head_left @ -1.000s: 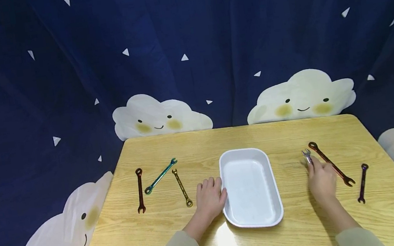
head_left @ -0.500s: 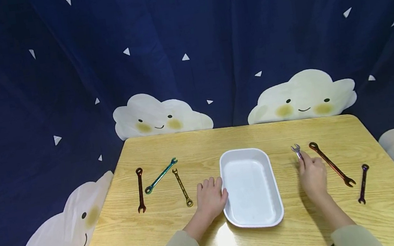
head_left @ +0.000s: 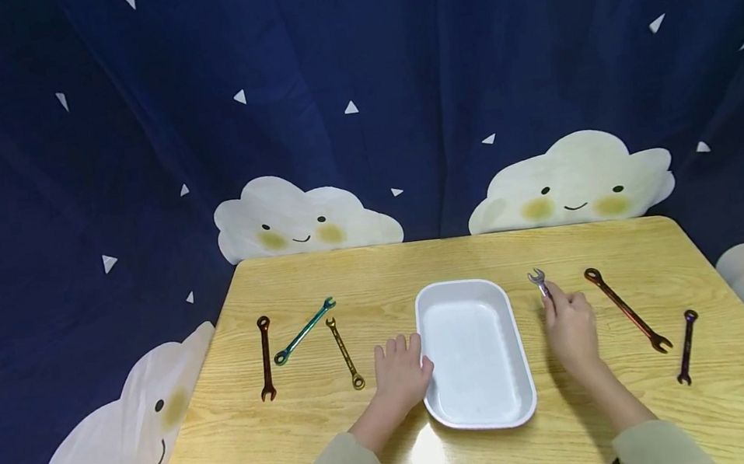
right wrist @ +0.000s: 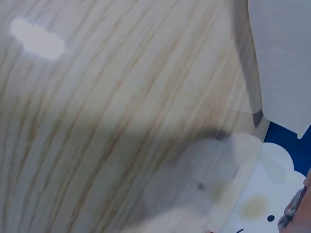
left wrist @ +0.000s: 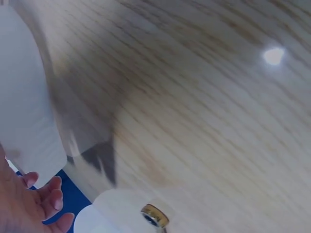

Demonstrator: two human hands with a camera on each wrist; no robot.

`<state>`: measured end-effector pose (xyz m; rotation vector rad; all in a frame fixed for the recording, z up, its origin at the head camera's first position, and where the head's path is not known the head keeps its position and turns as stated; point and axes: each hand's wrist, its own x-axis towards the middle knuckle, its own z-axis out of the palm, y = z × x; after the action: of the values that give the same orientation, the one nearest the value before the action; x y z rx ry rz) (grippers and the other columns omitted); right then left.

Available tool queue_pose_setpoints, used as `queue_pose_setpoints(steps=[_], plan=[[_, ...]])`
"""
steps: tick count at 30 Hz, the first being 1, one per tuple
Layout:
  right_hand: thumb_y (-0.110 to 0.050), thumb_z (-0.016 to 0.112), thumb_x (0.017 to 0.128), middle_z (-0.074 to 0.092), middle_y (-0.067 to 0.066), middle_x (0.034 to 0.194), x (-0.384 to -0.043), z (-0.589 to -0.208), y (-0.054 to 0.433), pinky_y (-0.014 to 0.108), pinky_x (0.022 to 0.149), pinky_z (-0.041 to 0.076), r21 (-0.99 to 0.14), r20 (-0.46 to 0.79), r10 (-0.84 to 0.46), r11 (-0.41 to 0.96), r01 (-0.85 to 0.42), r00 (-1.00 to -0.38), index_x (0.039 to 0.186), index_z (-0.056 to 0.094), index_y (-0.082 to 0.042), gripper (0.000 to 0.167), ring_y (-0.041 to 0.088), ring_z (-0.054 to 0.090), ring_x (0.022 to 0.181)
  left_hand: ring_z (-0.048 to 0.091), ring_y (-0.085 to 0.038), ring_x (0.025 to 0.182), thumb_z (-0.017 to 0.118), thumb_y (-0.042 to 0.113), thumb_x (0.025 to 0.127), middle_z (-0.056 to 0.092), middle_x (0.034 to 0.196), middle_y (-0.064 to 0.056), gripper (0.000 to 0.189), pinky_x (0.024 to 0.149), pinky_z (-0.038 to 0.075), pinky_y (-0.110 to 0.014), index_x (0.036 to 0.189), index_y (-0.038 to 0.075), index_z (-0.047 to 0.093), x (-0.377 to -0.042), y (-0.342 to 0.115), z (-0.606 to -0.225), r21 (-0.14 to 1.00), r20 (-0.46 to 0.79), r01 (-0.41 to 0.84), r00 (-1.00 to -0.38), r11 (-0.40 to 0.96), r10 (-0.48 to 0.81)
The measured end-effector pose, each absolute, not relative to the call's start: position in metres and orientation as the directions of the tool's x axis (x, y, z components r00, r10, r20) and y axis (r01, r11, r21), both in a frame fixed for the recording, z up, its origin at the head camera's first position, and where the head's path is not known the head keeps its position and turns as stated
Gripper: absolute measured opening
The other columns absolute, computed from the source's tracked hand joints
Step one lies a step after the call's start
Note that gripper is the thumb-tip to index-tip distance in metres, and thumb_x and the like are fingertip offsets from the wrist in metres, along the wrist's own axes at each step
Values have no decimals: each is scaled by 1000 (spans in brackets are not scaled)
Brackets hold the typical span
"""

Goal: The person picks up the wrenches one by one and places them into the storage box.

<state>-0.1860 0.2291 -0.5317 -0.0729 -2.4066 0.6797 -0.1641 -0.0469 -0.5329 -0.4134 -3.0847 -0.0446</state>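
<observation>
My right hand [head_left: 572,331] pinches a small silver combination wrench [head_left: 537,280], its open end pointing away from me above the table. In the right wrist view part of that wrench [right wrist: 291,211] shows at the lower right edge; the rest is hidden by the hand. A white rectangular tray [head_left: 477,359] stands in the middle with nothing inside. At its left rim, my left hand [head_left: 401,373] holds on with the thumb over the edge and the fingers outside. The left wrist view shows those fingers [left wrist: 51,204] beside the tray's outer wall [left wrist: 24,97].
Left of the tray lie a dark red wrench [head_left: 266,359], a teal wrench [head_left: 304,332] and a gold wrench [head_left: 344,353]. Right of my right hand are a longer red wrench [head_left: 628,310] and a short purple wrench [head_left: 687,347]. A dark blue curtain [head_left: 411,101] hangs behind the wooden table [head_left: 363,272].
My right hand has moved left toward the tray, carrying the silver wrench away from the long red wrench. The left hand and the tray have stayed in place.
</observation>
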Motion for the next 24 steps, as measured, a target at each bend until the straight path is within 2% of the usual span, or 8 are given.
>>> queue_pose_setpoints(steps=[7,24], plan=[[-5,61,85,54,29,81,-187,-530,218,52,60,42,-497,541,201,860,-118,-817,112,59,2,28,42,52,70,46,-24,93,39,37,90,49,100,-8,33,81,34,-42,113,13,43,-164,-42,-529,-29,-18,235,-972,972,234],[-6,62,84,54,26,78,-192,-527,189,50,61,41,-460,573,110,863,-208,-812,109,60,2,27,40,52,69,45,-22,87,37,38,91,45,92,-7,32,79,36,-40,109,12,40,-162,-36,-523,-139,-53,214,-977,967,208]])
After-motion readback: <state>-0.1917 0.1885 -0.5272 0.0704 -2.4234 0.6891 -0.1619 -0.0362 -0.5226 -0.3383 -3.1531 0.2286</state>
